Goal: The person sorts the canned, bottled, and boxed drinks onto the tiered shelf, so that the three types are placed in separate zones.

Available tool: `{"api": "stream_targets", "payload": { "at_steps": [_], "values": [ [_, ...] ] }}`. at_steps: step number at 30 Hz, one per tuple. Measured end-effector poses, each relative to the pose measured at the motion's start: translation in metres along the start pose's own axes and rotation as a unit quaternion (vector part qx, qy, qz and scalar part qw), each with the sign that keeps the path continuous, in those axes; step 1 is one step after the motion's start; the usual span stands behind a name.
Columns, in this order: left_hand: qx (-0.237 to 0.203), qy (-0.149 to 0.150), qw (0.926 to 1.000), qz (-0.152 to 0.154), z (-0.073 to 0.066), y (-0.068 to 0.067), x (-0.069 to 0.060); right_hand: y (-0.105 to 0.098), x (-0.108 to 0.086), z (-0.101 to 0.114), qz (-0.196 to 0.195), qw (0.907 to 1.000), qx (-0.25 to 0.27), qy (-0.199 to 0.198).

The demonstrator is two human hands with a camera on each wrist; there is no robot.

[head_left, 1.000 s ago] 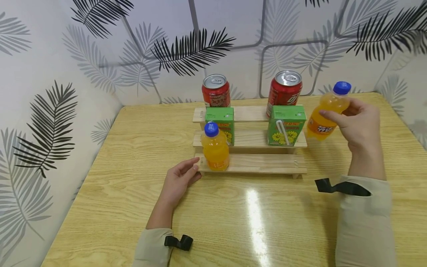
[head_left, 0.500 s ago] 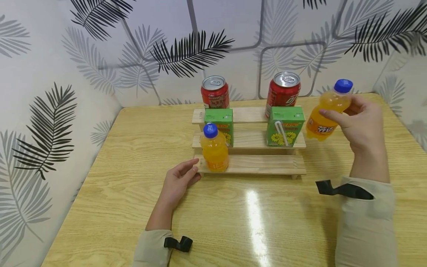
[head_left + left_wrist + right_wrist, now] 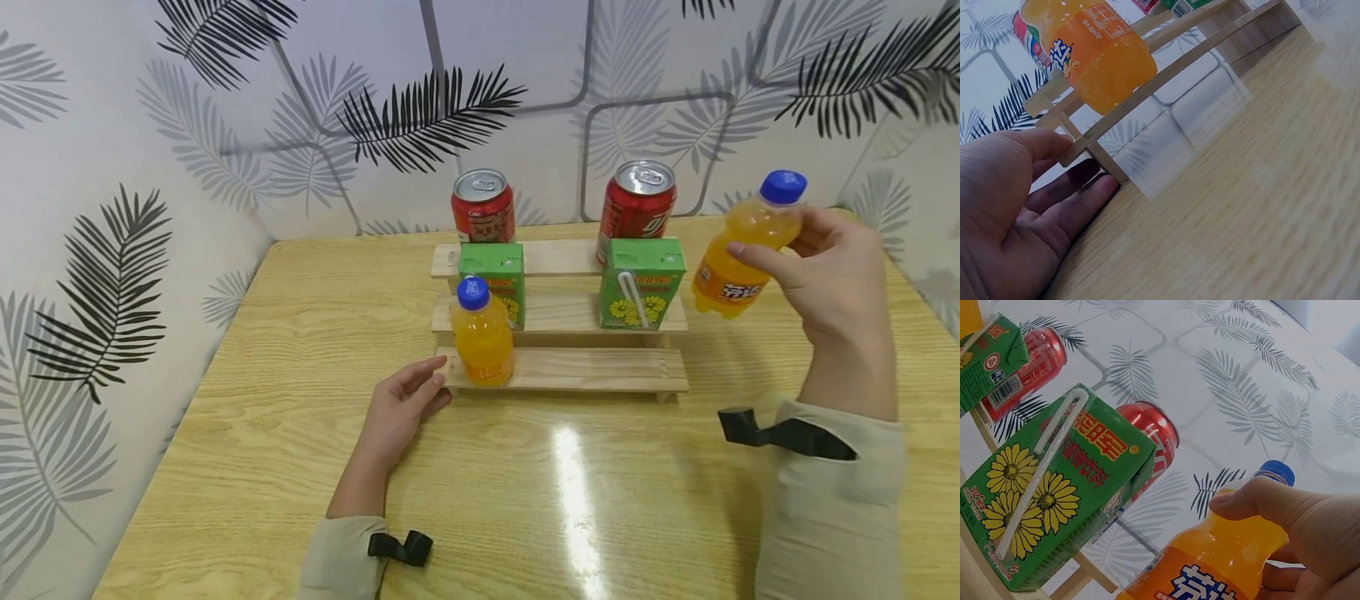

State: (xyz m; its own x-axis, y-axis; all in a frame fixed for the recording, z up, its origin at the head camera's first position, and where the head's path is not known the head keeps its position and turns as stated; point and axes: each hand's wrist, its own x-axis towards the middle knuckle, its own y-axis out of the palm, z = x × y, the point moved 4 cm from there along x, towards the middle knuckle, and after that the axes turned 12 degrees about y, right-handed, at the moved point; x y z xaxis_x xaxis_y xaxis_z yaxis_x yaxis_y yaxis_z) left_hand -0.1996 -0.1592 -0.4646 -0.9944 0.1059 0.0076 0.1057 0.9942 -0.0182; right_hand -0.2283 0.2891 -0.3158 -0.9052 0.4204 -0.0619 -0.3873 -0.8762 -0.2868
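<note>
In the head view my right hand (image 3: 843, 279) holds an orange soda bottle (image 3: 738, 265) with a blue cap, tilted and raised to the right of a stepped wooden rack (image 3: 592, 368). The right wrist view shows the thumb across the neck of that bottle (image 3: 1210, 550). My left hand (image 3: 401, 408) grips the rack's left end at the bottom step, thumb at the shelf corner and fingers by the leg (image 3: 1107, 164). A second orange soda bottle (image 3: 483, 342) stands upright on the bottom step at the left.
Two green drink cartons (image 3: 641, 283) with straws stand on the middle step, left and right. Behind them two red cola cans (image 3: 637, 204) stand on the top step. The rack is on a wooden table (image 3: 300, 333) against a leaf-patterned wall (image 3: 525, 50).
My right hand has moved a little to the right, away from the rack, with the bottle still in it. My left hand has kept its place at the rack.
</note>
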Motion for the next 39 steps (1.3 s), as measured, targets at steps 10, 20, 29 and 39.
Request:
{"api": "stream_targets", "payload": {
  "at_steps": [10,20,29,39],
  "values": [
    [-0.001,0.003,1.0,-0.001,0.0,0.0,0.001,-0.004,-0.01,0.009,0.011,0.9997,0.008,0.022],
    [-0.001,0.002,1.0,0.0,-0.001,0.0,-0.001,-0.005,-0.016,0.011,0.01,0.9988,-0.041,0.026],
    [0.0,0.003,1.0,-0.001,0.0,0.0,-0.001,-0.005,-0.025,0.016,0.029,0.9908,-0.128,0.034],
    [0.004,0.004,1.0,0.002,-0.001,0.0,0.0,-0.006,-0.032,0.019,0.053,0.9853,-0.161,-0.02]
  ]
}}
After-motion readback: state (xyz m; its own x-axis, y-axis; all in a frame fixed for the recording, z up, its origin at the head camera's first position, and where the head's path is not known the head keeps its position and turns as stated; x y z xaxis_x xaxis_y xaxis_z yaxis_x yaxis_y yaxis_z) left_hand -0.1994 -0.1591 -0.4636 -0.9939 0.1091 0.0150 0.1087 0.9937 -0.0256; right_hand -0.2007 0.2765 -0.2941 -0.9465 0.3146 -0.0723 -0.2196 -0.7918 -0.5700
